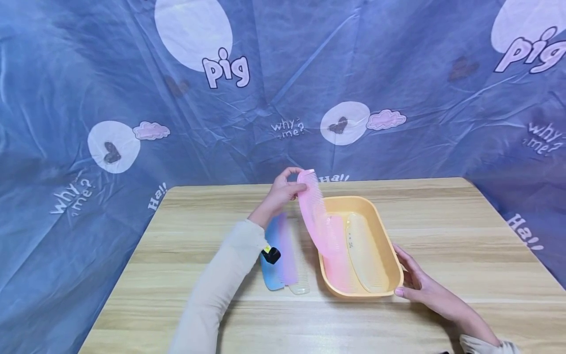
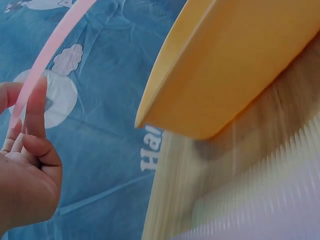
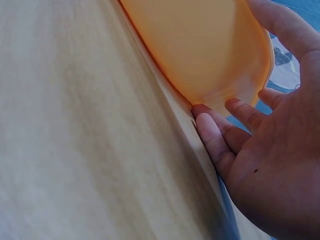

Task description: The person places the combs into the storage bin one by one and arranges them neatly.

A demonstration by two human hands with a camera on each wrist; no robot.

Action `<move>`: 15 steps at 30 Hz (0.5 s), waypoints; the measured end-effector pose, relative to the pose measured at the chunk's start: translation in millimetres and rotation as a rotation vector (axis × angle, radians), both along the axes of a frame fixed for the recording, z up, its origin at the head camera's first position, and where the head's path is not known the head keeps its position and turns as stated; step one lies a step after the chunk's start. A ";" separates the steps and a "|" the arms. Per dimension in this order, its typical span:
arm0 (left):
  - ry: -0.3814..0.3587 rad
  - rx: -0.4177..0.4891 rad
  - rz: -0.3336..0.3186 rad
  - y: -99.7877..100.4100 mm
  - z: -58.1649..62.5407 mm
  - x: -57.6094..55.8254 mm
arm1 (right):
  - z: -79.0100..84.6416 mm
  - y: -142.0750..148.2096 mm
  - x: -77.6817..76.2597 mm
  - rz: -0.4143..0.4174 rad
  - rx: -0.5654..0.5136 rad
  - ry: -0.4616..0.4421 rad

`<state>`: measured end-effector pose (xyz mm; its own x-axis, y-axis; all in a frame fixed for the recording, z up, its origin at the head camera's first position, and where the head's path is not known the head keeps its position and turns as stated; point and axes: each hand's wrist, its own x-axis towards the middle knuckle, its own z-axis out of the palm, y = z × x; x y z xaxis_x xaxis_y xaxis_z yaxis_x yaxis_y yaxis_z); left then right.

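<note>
My left hand (image 1: 283, 191) pinches a pink comb (image 1: 311, 204) near its upper end, thumb on the near side. That comb slants down, its lower end over the left part of a yellow plastic bin (image 1: 385, 231). In the left wrist view the pink comb (image 2: 55, 45) shows edge-on between the fingers. Inside the bin lie another pink comb (image 1: 339, 275) and a clear yellowish comb (image 1: 363, 255), side by side. My right hand (image 1: 422, 290) rests against the bin's near right corner; its fingertips touch the outer wall in the right wrist view.
Left of the bin, a blue-to-purple comb (image 1: 280, 270) and a clear comb (image 1: 301, 275) lie on the wooden table (image 1: 177, 275), partly behind the left sleeve. A printed blue cloth (image 1: 265, 88) hangs behind the table's far edge.
</note>
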<state>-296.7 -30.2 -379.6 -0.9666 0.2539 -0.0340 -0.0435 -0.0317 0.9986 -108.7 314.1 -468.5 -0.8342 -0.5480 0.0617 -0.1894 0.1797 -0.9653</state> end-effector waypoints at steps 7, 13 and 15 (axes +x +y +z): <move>-0.001 -0.002 -0.022 18.3 -1.9 2.6 | 0.1 -0.9 0.4 0.007 -0.020 -0.008; -0.007 0.016 -0.043 32.8 -1.2 4.6 | 0.7 -0.3 0.0 -0.009 -0.001 -0.017; -0.009 0.007 -0.048 37.0 -2.7 4.2 | 0.7 -0.5 -0.7 -0.012 0.005 -0.018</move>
<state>-292.5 6.8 -382.3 -0.9528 0.3007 -0.0407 -0.0539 -0.0359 0.9979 -109.3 313.6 -467.8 -0.8416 -0.5383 0.0435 -0.1694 0.1867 -0.9677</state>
